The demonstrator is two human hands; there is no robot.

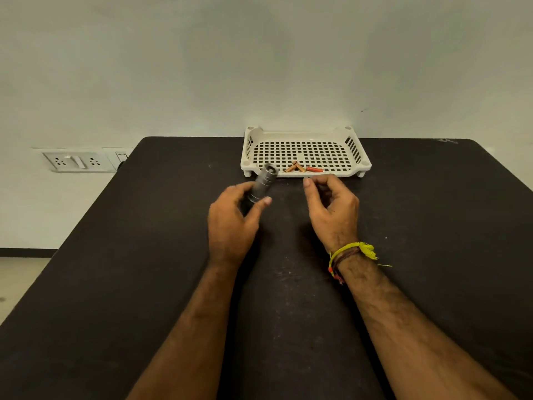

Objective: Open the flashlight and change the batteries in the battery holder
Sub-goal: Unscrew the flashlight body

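My left hand (230, 223) grips a grey metal flashlight (263, 183) by its lower body, with the far end tilted up and away toward the tray. My right hand (331, 206) hovers just right of it, fingers curled loosely and apart, with nothing visible in them. Several small batteries lie at the front of a white perforated tray (305, 137): orange-brown ones (294, 168) in a loose pile and a red one (314, 169) beside them. The flashlight's tip overlaps the tray's front left edge in view.
The black table (144, 255) runs to a white wall, and the tray stands at its far edge. A white socket panel (78, 161) is on the wall at left. The table's left edge drops to the floor.
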